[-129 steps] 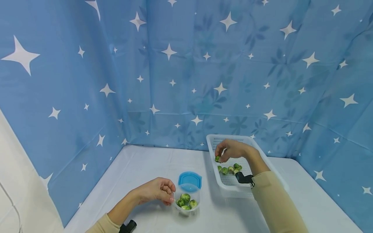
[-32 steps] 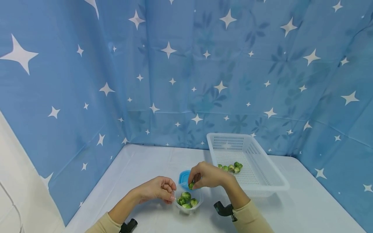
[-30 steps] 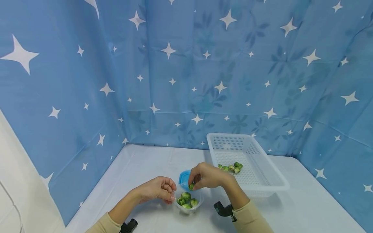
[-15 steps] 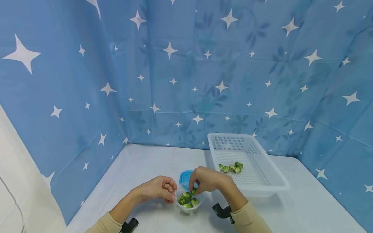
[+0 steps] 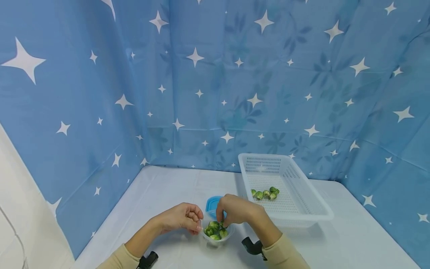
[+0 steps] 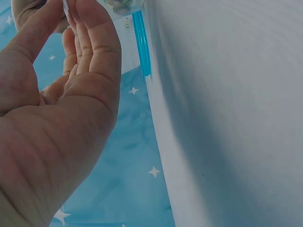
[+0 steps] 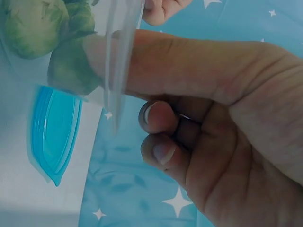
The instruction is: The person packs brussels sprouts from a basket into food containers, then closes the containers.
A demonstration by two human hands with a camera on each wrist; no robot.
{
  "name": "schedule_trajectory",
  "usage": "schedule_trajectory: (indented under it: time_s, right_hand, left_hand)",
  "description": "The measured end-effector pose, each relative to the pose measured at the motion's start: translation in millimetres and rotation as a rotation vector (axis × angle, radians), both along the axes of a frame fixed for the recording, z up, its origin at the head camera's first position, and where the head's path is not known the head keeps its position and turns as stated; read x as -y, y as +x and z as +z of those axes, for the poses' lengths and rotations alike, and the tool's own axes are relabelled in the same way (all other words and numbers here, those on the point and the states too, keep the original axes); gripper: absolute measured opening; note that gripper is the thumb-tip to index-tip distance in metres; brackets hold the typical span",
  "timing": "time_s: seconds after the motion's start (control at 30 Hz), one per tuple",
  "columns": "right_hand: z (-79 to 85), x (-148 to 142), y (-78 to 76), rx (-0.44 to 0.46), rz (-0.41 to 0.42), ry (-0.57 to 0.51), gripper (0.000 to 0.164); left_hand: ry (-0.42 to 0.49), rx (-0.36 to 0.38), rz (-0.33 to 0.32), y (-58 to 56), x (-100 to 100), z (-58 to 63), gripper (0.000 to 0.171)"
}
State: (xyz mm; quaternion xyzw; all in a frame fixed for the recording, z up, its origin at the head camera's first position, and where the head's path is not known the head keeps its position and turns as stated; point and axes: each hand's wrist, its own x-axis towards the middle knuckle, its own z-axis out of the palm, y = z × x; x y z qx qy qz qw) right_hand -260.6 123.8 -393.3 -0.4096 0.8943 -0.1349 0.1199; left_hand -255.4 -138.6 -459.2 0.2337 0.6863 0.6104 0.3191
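My left hand [image 5: 183, 218] pinches the rim of a small clear plastic container [image 5: 215, 244] between thumb and fingertips, at its left side. Several Brussels sprouts [image 5: 212, 228] lie inside. From above, my right hand [image 5: 237, 209] reaches over the container's far right edge, thumb and finger down inside the rim. In the right wrist view these fingertips pinch a Brussels sprout [image 7: 73, 66], seen through the clear wall, against the other sprouts. The remaining fingers of that hand are curled outside the container. Fingers and thumb of the left hand [image 6: 71, 90] fill much of the left wrist view.
A blue lid [image 5: 212, 203] lies on the white table [image 5: 178, 186] just behind the container. To the right stands a white perforated basket [image 5: 315, 203] with several more Brussels sprouts [image 5: 266, 194]. A blue star-patterned curtain [image 5: 201, 112] encloses the back and sides.
The right hand took a Brussels sprout from the basket, carried it left to the container and has lowered it inside among the others. The left hand has stayed at the rim.
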Motion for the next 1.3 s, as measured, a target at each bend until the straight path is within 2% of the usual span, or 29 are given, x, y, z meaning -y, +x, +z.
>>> schedule_trajectory:
  time_s: [0.23, 0.4, 0.6, 0.97, 1.2, 1.3]
  right_hand:
    - [0.9, 3.5, 3.4, -0.052, -0.039, 0.044, 0.020]
    - [-1.3, 4.4, 1.9, -0.092, -0.027, 0.045, 0.020]
    - [-2.5, 6.3, 4.4, -0.098, -0.045, 0.072, 0.019]
    - [-0.7, 7.9, 7.8, -0.042, -0.054, 0.106, 0.022]
    - [-0.7, 7.4, 7.1, 0.046, -0.095, 0.097, 0.020]
    - [0.6, 7.3, 8.6, 0.035, -0.093, 0.108, 0.020]
  left_hand:
    - [0.003, -0.009, -0.002, -0.5, -0.5, 0.4, 0.043]
    - [0.008, -0.005, -0.006, -0.1, -0.5, -0.3, 0.043]
    - [0.002, 0.002, -0.003, 1.2, -1.0, 0.2, 0.042]
    - [-0.002, -0.006, -0.015, 1.5, -1.0, 2.4, 0.042]
    - [0.002, 0.001, -0.018, 1.3, -0.2, 3.1, 0.041]
    - [0.002, 0.000, -0.024, 1.1, -0.4, 2.4, 0.041]
